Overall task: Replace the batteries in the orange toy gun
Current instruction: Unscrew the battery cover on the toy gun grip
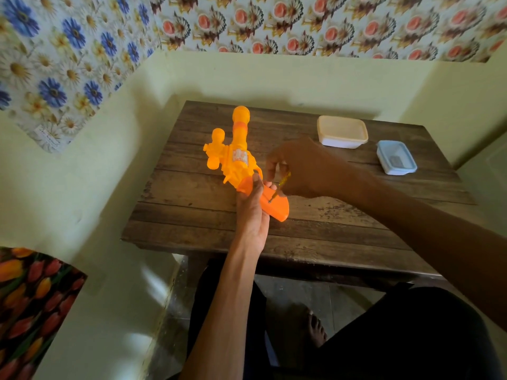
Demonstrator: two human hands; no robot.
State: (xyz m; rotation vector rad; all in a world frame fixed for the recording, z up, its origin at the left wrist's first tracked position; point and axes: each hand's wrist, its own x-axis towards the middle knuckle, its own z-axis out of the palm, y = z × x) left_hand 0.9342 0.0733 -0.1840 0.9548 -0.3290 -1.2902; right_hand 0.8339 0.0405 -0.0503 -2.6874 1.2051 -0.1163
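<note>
Steadying the bright orange plastic toy gun [236, 154] over the dark wooden table [315, 223], left hand [252, 212] fingers clamped around its grip. Turning a thin yellow-handled screwdriver [281, 185], right hand [296, 168] fingertips pinched together on it (keeping the tip square in the screw, pressing gently).

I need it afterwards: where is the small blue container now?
In the head view, the small blue container sits on the wooden table near its far right corner, just right of the white lidded box, beyond the right hand.

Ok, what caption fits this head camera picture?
Left hand steadies orange toy gun while right hand turns screwdriver.
</note>
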